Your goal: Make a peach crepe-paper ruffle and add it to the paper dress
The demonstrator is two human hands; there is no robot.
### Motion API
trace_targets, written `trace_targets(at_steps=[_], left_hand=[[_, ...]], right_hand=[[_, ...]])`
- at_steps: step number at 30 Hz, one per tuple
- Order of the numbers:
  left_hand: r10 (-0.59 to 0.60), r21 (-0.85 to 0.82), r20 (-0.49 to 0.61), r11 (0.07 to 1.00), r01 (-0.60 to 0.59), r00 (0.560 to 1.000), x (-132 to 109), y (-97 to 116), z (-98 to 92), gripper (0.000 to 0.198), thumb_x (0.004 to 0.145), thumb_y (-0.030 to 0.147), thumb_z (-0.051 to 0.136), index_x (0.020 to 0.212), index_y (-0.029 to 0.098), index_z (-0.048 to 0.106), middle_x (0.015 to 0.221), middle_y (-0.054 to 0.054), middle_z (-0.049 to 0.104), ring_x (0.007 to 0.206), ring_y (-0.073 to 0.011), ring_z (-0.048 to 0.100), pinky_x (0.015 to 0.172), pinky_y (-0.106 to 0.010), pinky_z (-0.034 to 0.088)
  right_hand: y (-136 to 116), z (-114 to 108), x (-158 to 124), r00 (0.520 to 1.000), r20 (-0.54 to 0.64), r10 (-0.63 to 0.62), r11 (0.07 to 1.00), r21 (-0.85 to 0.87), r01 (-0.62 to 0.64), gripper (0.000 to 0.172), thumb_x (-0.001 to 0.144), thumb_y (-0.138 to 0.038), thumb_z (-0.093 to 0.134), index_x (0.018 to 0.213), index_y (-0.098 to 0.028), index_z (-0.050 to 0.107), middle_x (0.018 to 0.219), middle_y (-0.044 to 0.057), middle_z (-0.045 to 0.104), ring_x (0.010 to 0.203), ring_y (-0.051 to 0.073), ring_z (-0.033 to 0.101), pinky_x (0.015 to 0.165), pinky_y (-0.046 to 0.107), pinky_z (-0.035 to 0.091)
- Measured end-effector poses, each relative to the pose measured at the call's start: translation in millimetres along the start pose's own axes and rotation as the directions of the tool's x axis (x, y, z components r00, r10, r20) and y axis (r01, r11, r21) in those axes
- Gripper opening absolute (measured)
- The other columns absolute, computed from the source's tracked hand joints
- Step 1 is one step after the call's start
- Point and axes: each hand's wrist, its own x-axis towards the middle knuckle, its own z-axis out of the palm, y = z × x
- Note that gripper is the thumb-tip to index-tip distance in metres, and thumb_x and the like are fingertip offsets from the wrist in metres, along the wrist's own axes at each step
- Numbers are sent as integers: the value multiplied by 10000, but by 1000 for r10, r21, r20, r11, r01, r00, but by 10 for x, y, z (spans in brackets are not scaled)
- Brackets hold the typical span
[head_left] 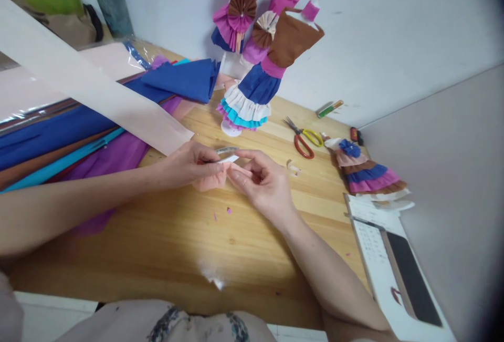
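A gathered piece of peach crepe paper (211,181) is pinched between both hands above the middle of the wooden table. Along its top edge runs a white strip (229,159), and a narrow loop, maybe tape, arches just behind it. My left hand (189,162) closes thumb and fingers on the left end of the paper. My right hand (266,182) pinches the right end between thumb and fingers, its index fingertip near the white strip. Small purple scraps (229,210) lie on the table below the hands.
Behind the hands stands a miniature dress (260,82) of ruffled paper, beside other decorated forms. Scissors (303,140) lie at the right, near another small dress (370,171) and a calendar (370,242). Coloured paper rolls (74,124) and a long pale strip (118,97) fill the left.
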Motion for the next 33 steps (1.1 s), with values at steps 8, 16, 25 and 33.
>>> trace_targets(at_steps=[8,16,25,33], left_hand=[[26,-71,-80,997,-31,996,12,-65,-2,276,892,343,590,840,130,758,565,23,597,532,-86,511,471,-184,340],[88,-28,-59,996,-90,994,-10,-71,20,308,906,382,572,811,135,731,564,8,620,547,-107,579,496,-187,401],[111,-260,121,963,-76,986,15,-139,-15,369,903,440,587,716,126,644,626,-1,605,572,-103,549,511,-197,413],[180,-124,119,978,-165,976,-11,-119,-39,350,899,442,567,729,144,640,633,19,528,572,-103,482,507,-218,380]], right_hand=[[-125,8,-56,995,-64,-79,993,-90,74,129,839,-260,654,738,-190,618,591,-29,585,493,88,471,468,222,375],[-177,130,-173,963,-14,-269,947,-186,262,94,882,-202,596,795,-198,630,655,-7,654,514,101,535,492,226,440],[-314,68,-215,739,378,-558,635,-379,673,164,947,-248,533,907,-153,661,742,67,694,663,190,644,585,318,500],[-485,-282,-262,717,284,-636,683,-225,695,166,926,-227,524,947,-266,684,675,15,688,538,161,591,512,316,470]])
